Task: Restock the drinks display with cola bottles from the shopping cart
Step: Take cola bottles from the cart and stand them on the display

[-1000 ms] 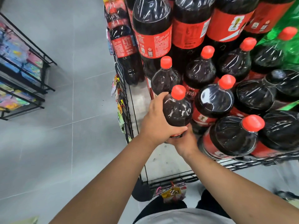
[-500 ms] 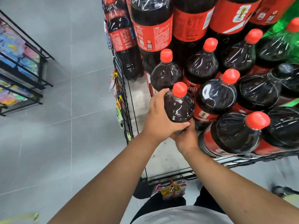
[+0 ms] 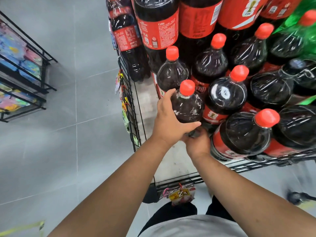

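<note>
A dark cola bottle (image 3: 188, 106) with a red cap stands at the left front of the drinks display. My left hand (image 3: 168, 122) wraps around its shoulder from the left. Lower down, my right hand (image 3: 198, 144) grips the same bottle near its base, partly hidden under the left hand. Several more red-capped cola bottles (image 3: 225, 96) crowd the wire shelf (image 3: 256, 164) to the right, and taller ones (image 3: 158, 29) stand on the level behind. The shopping cart is out of view.
A bare strip of shelf board (image 3: 172, 161) lies in front of the held bottle. Snack packets (image 3: 125, 106) hang on the display's left side, and a price tag (image 3: 181, 195) on its front corner. A black rack (image 3: 22, 71) stands across the grey floor at left. Green bottles (image 3: 306, 36) sit far right.
Both hands have shifted the held bottle slightly forward and up in view, closer against the neighbouring bottles. The grip is unchanged.
</note>
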Tool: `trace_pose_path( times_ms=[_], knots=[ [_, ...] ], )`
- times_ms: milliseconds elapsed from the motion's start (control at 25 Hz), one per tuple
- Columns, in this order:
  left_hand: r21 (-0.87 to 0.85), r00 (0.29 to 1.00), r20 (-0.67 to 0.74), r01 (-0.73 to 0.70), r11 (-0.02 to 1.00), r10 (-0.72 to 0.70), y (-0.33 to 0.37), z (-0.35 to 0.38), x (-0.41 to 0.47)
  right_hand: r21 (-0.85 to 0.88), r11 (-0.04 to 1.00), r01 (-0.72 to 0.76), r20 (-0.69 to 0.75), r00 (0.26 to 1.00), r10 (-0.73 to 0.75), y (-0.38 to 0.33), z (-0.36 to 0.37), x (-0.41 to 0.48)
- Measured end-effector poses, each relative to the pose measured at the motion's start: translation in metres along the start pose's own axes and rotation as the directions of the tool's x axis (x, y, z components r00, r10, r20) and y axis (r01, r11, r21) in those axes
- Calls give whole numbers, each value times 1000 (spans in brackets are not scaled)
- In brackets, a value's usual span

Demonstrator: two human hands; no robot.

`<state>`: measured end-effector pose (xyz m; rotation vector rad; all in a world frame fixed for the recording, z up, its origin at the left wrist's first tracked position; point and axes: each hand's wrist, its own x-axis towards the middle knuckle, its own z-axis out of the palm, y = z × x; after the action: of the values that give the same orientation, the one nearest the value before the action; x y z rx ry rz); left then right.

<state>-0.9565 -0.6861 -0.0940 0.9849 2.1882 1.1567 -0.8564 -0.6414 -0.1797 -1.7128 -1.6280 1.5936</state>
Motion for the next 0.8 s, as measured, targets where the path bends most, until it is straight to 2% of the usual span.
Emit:
trace_pose_path(
  times_ms=[160, 320, 600, 800],
  knots=[
    [-19, 998, 69, 12, 1000, -11, -1, -8, 1, 37, 999, 27, 9, 1000, -27, 1, -1, -2],
    [28, 992, 122, -20, 999, 17, 3, -22, -1, -85, 985, 147, -1, 989, -148, -3, -9, -14],
    [171, 975, 82, -216, 961, 204, 47, -79, -18, -232, 865, 445, 29, 892, -451, -60, -46, -67],
    [252, 956, 28, -288, 924, 290, 75, -98, -34, -243, 789, 564, 89, 823, -561, -107, -91, -103]
  ],
)
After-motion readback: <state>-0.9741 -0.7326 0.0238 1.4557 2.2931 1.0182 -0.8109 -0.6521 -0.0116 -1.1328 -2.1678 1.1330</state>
